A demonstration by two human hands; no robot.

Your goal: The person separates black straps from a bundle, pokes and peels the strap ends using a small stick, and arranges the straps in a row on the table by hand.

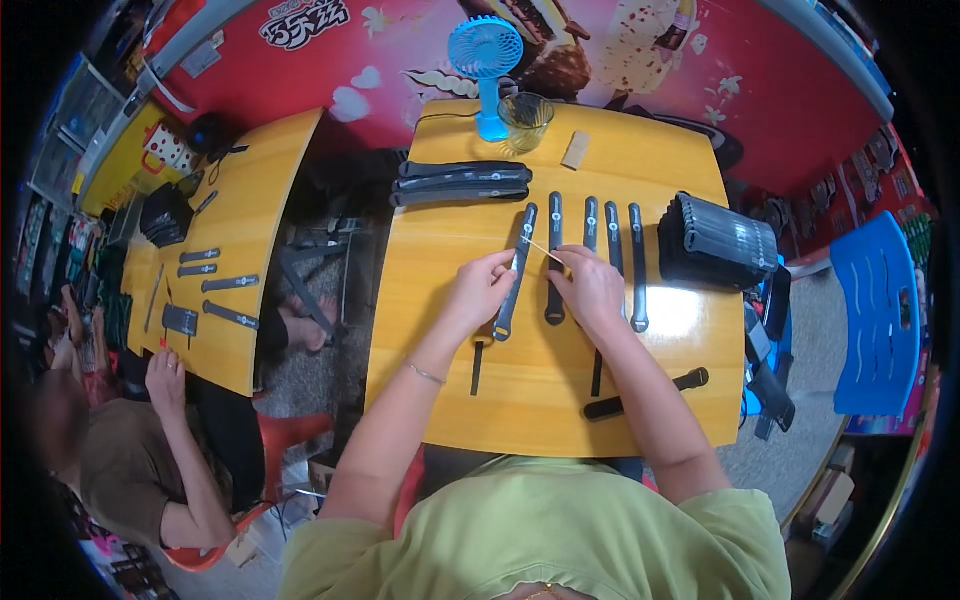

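Note:
My left hand (485, 287) is closed, its fingertips pressed to the edge of a slightly slanted black strap (506, 312) with white print. In my right hand (592, 285) a thin pale stick (541, 247) is pinched, its tip over the printed upper part of that strap; its exact kind is too small to make out. Just right lies a second black strap (555, 215), partly under my right fingers. More black straps (638, 270) lie in a row beyond it. Short black strips (477, 368) and a dark strap (690, 380) lie nearer me.
A stack of black straps (460, 184) lies at the back left, a bundle of them (718, 243) at the right. A blue fan (487, 60), a glass (527, 125) and a tan block (576, 150) stand behind. A person (135, 465) sits at the left table (235, 350). A blue chair (872, 315) stands right.

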